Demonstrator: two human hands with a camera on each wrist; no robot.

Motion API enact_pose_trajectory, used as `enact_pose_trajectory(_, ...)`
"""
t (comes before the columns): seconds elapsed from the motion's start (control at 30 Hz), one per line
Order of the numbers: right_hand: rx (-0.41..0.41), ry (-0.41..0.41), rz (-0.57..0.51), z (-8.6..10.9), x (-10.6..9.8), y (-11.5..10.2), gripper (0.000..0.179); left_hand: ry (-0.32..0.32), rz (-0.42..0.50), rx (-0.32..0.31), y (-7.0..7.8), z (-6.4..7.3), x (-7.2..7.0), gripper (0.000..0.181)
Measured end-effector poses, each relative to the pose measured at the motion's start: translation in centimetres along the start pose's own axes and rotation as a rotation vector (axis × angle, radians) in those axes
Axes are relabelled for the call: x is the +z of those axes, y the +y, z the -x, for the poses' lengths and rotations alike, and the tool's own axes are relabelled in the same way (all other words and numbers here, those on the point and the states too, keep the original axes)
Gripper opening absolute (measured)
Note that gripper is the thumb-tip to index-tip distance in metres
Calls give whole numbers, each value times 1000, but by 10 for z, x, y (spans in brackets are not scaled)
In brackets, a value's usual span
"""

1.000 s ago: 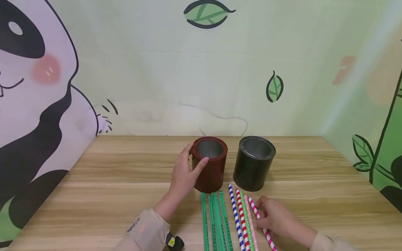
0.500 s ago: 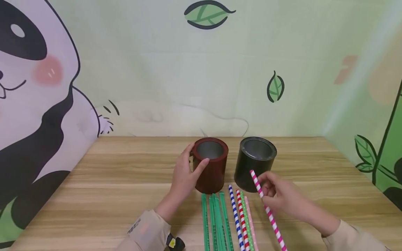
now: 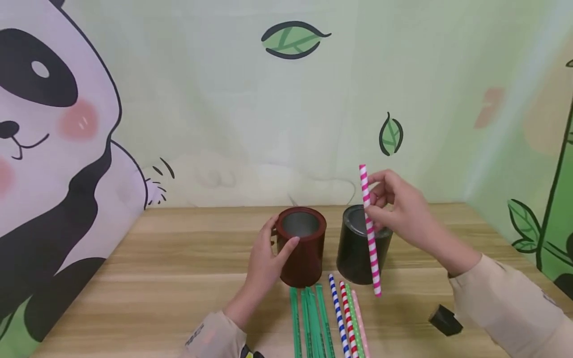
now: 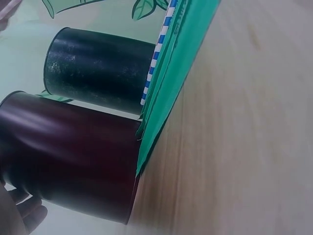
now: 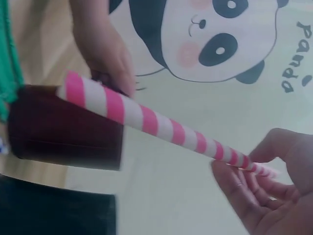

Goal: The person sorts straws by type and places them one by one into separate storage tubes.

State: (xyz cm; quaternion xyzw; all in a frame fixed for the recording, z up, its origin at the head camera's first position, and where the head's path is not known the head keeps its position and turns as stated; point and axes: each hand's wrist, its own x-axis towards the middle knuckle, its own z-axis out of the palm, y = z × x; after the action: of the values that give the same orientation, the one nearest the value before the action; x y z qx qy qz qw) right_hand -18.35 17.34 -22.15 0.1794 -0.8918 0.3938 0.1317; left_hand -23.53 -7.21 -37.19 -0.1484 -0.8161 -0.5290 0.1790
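Observation:
Pinched between the thumb and fingers of my right hand (image 3: 400,209) is a pink-and-white striped paper straw (image 3: 370,233), held nearly upright in front of the black can (image 3: 353,258). In the right wrist view the striped straw (image 5: 161,125) slants across the picture, clear of the table. My left hand (image 3: 266,258) grips the dark red can (image 3: 304,258) around its left side, thumb near the rim. Both cans stand upright with open tops. In the left wrist view the dark red can (image 4: 68,156) hides most of my left fingers.
Several green-wrapped straws (image 3: 313,323) lie before the red can. Beside them lie a blue-striped straw (image 3: 339,318), a red-striped straw (image 3: 348,320), a green dotted straw (image 3: 355,323) and a pale pink straw (image 3: 360,325). A panda-print backdrop (image 3: 215,99) stands behind the wooden table (image 3: 179,258).
My right hand has picked the pink-striped straw up from the table, raised it and turned it more upright before the black can. My left hand stays on the red can.

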Motion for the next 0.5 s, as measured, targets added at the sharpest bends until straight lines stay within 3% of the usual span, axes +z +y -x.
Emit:
enact_pose_trajectory(0.17, -12, 140, -34, -29, -2, -18, 39, 15, 13, 4, -1, 1, -1, 69)
enact_pose_trajectory(0.33, -81, 262, -79, -56, 12, -16, 34, 22, 6, -3, -1, 1, 0, 69)
enact_pose_trajectory(0.5, -126, 294, -135, -76, 37, -4, 32, 30, -3, 14, -2, 0, 2, 68)
